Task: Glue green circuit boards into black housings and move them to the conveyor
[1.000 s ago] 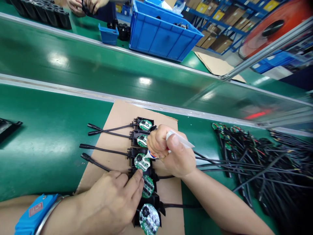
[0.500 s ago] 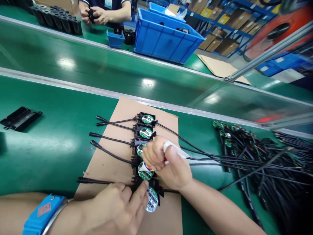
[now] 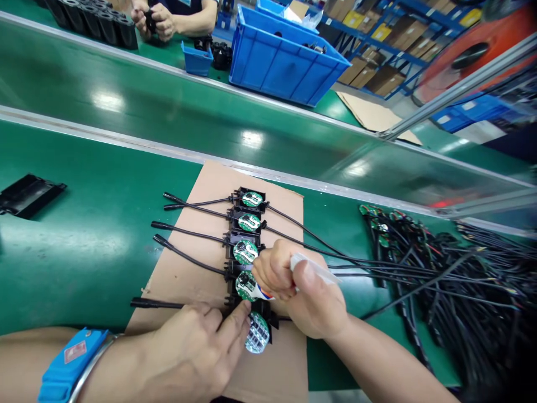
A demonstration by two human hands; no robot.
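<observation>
A row of black housings with round green circuit boards [image 3: 247,224] and black cables lies on a brown cardboard sheet [image 3: 193,268]. My right hand [image 3: 302,294] is closed round a white glue tube [image 3: 312,267], its nozzle touching the fourth board [image 3: 244,285]. My left hand [image 3: 197,350], with a blue wrist strap [image 3: 69,358], rests on the cardboard, index finger pressing the edge of the nearest housing beside its board [image 3: 257,333].
A tangled pile of wired boards [image 3: 440,280] lies to the right. A black tray [image 3: 27,193] sits at the left. Across the green conveyor [image 3: 168,117] stand a blue crate [image 3: 285,61], a small blue bin [image 3: 197,59], black cylinders and another person's hands [image 3: 155,19].
The tube's nozzle has moved from the third board down to the fourth. My left index finger has shifted down the row by one housing. The view has tilted.
</observation>
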